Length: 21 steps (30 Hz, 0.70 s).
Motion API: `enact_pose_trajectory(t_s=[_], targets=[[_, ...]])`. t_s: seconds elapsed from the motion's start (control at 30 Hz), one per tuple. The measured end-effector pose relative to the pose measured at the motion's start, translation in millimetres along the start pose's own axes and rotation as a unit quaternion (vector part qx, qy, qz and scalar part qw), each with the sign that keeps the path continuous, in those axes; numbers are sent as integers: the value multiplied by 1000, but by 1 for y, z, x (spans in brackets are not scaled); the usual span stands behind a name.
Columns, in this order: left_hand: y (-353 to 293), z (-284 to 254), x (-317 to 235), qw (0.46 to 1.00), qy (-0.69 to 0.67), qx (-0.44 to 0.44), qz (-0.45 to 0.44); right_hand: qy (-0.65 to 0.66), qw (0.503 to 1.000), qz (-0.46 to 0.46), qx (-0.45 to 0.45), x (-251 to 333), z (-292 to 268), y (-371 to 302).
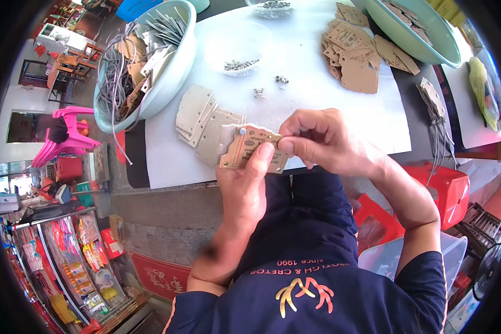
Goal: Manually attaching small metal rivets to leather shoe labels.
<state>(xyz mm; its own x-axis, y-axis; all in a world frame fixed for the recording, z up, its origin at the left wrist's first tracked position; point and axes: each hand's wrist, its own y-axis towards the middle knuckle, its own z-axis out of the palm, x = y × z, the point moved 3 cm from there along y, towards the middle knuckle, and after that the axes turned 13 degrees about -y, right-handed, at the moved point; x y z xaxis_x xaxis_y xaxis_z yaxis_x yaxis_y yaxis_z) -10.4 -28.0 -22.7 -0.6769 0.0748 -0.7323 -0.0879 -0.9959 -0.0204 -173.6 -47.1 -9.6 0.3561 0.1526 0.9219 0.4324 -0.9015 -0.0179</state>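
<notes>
My left hand [244,186] grips a brown printed cardboard tag [240,151] with a wavy edge, thumb across its face. A small silver fastener shows in the tag's upper left corner. At the tag's right corner, my right hand [331,142] is closed in a pinch; what its fingertips hold is hidden. Just beyond the left hand, grey card pieces [195,114] with small holes lie overlapping on the white table sheet [295,50]. Small metal fasteners [260,93] sit loose beyond the tag, near a clear dish [242,71] with more of them.
A pale green basin [188,50] of grey cords and cards stands at left. Brown tags [359,72] are heaped at far right beside another basin [451,53]. Corded tags [437,106] hang over the right edge. A red stool [453,192] stands below.
</notes>
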Motion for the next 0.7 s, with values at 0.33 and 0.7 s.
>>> enact_pose_trajectory(t_s=[0.33,0.7], targets=[[-5,-13,-10,998,10,-48,25,-111,986,24,-122,-1,-19,12],[-1,-21,-7,1000,5,-23,-15,-480,844,-169,-169,1,-38,41]])
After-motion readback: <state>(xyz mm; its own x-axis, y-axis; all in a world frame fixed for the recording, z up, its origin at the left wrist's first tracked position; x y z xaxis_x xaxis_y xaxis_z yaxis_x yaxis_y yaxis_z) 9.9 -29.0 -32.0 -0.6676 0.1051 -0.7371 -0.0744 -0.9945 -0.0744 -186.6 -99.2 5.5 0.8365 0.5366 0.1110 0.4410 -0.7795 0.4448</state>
